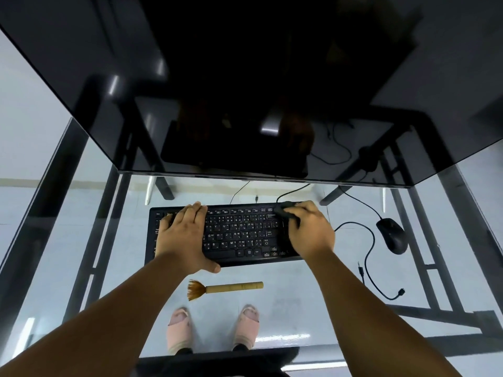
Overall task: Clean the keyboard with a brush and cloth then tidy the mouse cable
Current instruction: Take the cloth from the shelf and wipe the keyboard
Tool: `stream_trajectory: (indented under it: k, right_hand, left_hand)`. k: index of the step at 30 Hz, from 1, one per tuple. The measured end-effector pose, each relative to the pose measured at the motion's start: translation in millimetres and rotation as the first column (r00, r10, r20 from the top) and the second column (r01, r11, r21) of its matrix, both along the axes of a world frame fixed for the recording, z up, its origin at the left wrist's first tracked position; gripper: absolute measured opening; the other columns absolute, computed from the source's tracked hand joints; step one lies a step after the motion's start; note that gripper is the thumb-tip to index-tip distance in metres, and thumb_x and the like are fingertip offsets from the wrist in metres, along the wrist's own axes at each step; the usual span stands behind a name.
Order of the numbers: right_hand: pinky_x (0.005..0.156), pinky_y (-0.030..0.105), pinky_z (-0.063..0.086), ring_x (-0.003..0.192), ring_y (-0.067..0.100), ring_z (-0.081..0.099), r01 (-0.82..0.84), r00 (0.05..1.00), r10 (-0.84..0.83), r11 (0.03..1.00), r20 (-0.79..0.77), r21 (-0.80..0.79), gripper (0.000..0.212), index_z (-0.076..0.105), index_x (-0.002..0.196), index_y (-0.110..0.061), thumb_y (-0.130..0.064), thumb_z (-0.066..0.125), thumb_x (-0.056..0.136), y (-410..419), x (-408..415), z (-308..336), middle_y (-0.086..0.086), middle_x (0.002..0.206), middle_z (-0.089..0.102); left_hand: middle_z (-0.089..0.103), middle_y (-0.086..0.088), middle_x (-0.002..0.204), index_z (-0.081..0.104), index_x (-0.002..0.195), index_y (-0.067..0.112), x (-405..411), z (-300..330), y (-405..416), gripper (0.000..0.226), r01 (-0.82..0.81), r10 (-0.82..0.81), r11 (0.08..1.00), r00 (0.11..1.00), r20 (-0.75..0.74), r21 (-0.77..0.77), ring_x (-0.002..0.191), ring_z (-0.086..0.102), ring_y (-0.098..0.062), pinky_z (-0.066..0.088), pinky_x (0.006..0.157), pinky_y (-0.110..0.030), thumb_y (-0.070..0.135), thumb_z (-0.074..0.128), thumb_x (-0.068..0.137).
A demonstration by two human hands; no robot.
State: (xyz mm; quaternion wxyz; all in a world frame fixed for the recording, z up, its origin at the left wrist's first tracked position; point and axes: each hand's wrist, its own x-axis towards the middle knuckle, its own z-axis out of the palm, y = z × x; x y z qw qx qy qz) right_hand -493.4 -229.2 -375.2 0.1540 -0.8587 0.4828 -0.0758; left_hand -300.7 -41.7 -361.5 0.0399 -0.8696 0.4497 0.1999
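Observation:
A black keyboard (236, 235) lies on the glass desk (299, 308). My left hand (185, 235) rests flat on the keyboard's left half, fingers straight. My right hand (310, 229) grips a dark cloth (284, 209) at the keyboard's far right corner. The bamboo-handled brush (226, 288) lies on the glass in front of the keyboard, bristles pointing left. The black mouse (393, 236) sits to the right, and its cable (368, 257) loops loosely over the glass, ending in a plug (401, 292).
A big dark monitor (245, 91) hangs over the far side of the desk. Black desk-frame bars (446, 281) show through the glass on both sides. My feet in pink slippers (215, 330) are visible under the glass. A second thin cable (239, 190) runs behind the keyboard.

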Motion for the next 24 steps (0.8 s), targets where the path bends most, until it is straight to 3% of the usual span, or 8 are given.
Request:
stream_trajectory:
  k: [5, 10, 15, 20, 24]
  right_hand:
    - [0.068, 0.031, 0.051, 0.096, 0.028, 0.062, 0.194, 0.981, -0.194, 0.980, 0.012, 0.038, 0.031, 0.071, 0.108, -0.031, -0.016, 0.052, 0.090, -15.5, -6.1, 2.6, -0.005, 0.116, 0.054]
    - [0.070, 0.032, 0.054, 0.096, 0.019, 0.058, -0.015, 0.999, 0.016, 0.999, -0.028, 0.049, 0.030, 0.068, 0.113, -0.034, -0.020, 0.050, 0.092, -1.7, 3.5, 3.2, -0.011, 0.117, 0.052]
    - [0.068, 0.031, 0.051, 0.099, 0.023, 0.059, 0.154, 0.988, -0.153, 0.985, -0.018, 0.071, 0.032, 0.068, 0.112, -0.034, -0.018, 0.049, 0.092, -14.3, -0.5, 4.3, -0.008, 0.117, 0.051]
    - [0.066, 0.029, 0.049, 0.095, 0.020, 0.057, -0.004, 0.999, 0.006, 0.998, -0.041, 0.056, 0.031, 0.068, 0.110, -0.035, -0.019, 0.048, 0.092, -12.5, 2.0, 4.7, -0.009, 0.114, 0.050]
    - [0.065, 0.029, 0.048, 0.097, 0.022, 0.058, 0.129, 0.991, -0.127, 0.989, -0.030, 0.078, 0.034, 0.070, 0.108, -0.034, -0.017, 0.045, 0.092, -20.6, 2.1, 4.6, -0.009, 0.113, 0.049]
  left_hand:
    - [0.004, -0.002, 0.160, 0.001, 0.151, 0.015, -6.2, 4.5, -8.8, 0.141, 0.001, -0.003, 0.997, 1.000, 0.025, 0.079, 0.147, 0.007, -0.021, 0.013, 0.118, -0.048, 0.075, 0.074, 0.046]
    - [-0.009, -0.005, 0.161, -0.008, 0.151, 0.016, -20.4, 5.5, -22.5, 0.143, -0.007, 0.007, 0.995, 1.000, -0.001, 0.104, 0.148, -0.003, -0.025, 0.010, 0.118, -0.051, 0.080, 0.069, 0.049]
    - [-0.015, -0.003, 0.160, -0.013, 0.151, 0.014, -37.3, 1.6, -35.3, 0.141, 0.074, -0.073, 0.990, 0.997, -0.014, 0.119, 0.148, -0.009, -0.023, 0.004, 0.119, -0.049, 0.077, 0.069, 0.055]
    - [-0.004, -0.005, 0.161, -0.007, 0.152, 0.013, -38.0, 3.7, -42.2, 0.140, 0.069, -0.073, 0.990, 0.997, 0.034, 0.125, 0.148, 0.000, -0.025, 0.008, 0.119, -0.047, 0.076, 0.071, 0.054]
    - [-0.002, -0.003, 0.161, -0.005, 0.152, 0.015, -39.8, 4.4, -42.4, 0.140, 0.054, -0.058, 0.991, 0.998, 0.023, 0.124, 0.148, 0.001, -0.024, 0.008, 0.119, -0.047, 0.074, 0.073, 0.052]
